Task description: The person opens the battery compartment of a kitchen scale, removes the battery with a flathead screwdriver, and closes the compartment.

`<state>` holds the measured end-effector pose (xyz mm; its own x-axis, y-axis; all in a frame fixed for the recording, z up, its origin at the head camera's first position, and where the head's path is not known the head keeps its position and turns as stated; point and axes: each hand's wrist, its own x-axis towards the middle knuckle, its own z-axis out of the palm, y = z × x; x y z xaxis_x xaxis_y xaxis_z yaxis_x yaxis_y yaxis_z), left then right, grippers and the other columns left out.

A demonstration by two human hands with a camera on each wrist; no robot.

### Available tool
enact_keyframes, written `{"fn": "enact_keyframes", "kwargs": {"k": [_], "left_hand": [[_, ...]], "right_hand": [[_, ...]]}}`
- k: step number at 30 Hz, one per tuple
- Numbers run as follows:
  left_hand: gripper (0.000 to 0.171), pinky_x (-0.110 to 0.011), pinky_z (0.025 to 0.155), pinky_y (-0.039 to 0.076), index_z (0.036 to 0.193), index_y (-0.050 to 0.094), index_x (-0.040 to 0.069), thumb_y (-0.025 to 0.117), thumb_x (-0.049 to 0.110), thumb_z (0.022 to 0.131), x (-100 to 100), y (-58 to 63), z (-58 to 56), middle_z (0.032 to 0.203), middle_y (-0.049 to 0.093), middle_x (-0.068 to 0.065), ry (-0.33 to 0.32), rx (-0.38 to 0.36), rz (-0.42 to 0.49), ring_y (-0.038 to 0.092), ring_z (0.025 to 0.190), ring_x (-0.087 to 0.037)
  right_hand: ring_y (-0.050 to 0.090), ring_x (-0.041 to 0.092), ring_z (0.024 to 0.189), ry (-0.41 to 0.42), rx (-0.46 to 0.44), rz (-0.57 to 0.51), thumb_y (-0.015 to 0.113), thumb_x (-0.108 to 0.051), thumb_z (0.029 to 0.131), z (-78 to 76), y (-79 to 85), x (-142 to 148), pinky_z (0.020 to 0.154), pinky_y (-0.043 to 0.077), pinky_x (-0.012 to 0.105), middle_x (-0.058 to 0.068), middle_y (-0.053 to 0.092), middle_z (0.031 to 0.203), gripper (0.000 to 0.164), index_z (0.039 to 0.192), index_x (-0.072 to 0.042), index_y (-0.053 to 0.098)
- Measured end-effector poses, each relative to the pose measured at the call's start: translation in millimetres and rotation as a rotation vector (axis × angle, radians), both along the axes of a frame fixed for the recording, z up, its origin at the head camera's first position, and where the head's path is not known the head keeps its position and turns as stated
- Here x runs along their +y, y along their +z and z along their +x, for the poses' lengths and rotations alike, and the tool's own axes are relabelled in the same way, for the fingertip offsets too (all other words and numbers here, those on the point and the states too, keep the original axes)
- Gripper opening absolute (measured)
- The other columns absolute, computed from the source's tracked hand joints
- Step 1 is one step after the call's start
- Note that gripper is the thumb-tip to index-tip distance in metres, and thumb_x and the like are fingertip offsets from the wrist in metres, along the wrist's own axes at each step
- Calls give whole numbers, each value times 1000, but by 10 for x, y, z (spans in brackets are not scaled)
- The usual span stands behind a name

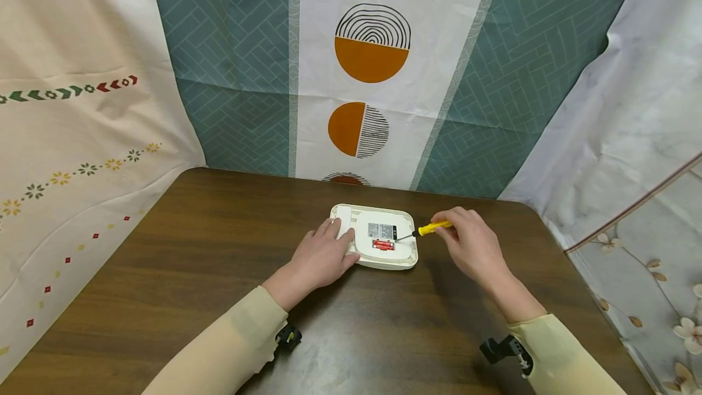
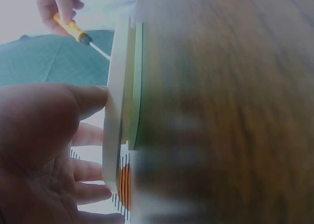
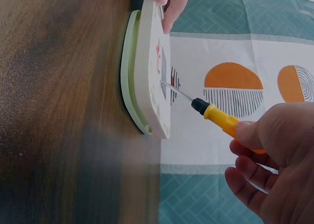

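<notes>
A white, rounded rectangular device (image 1: 404,253) lies flat on the table, with a grey label (image 1: 382,231) and a red label (image 1: 383,245) facing up. Its lower part (image 3: 128,72) is pale green, seen in the right wrist view. My left hand (image 1: 323,253) rests on the device's left end, fingers extended over the top and thumb at the near edge. Between thumb and fingers, my right hand (image 1: 470,242) pinches the yellow handle of a screwdriver (image 3: 223,121). The screwdriver slants down to the left, its tip at the device's face beside the labels.
The brown wooden table (image 1: 230,224) extends around the device. Behind its far edge hangs a teal and white patterned curtain (image 1: 236,66). Pale patterned cloths hang at the left (image 1: 82,139) and right (image 1: 631,169). Small black mounts (image 1: 287,337) sit at both wrists.
</notes>
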<state>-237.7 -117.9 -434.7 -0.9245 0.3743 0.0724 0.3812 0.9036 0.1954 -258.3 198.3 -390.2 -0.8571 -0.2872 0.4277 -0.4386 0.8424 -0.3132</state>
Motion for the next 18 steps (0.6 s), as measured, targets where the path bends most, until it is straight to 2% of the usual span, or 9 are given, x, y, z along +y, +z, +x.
{"fn": "enact_keyframes", "kwargs": {"k": [5,12,18], "left_hand": [[61,-65,118,44,161,58,11,62,48,113,3,-17,-5,168,43,-29,2,0,-1,39,158,-48],[61,-65,117,45,161,58,10,63,48,113,4,-39,-15,167,44,-29,-5,10,-2,40,157,-48],[61,-65,117,45,161,58,10,63,48,113,-6,-60,-30,168,43,-29,-7,10,-3,39,157,-48]], "right_hand": [[58,22,92,29,25,22,83,-7,99,11,2,-1,73,51,44,0,73,103,15,113,-13,82],[59,23,94,43,11,76,83,-8,99,8,2,-14,74,54,45,1,74,105,13,112,-13,81],[64,25,92,87,37,132,89,-6,93,-28,-23,-26,75,57,46,1,74,103,19,111,-10,84]]}}
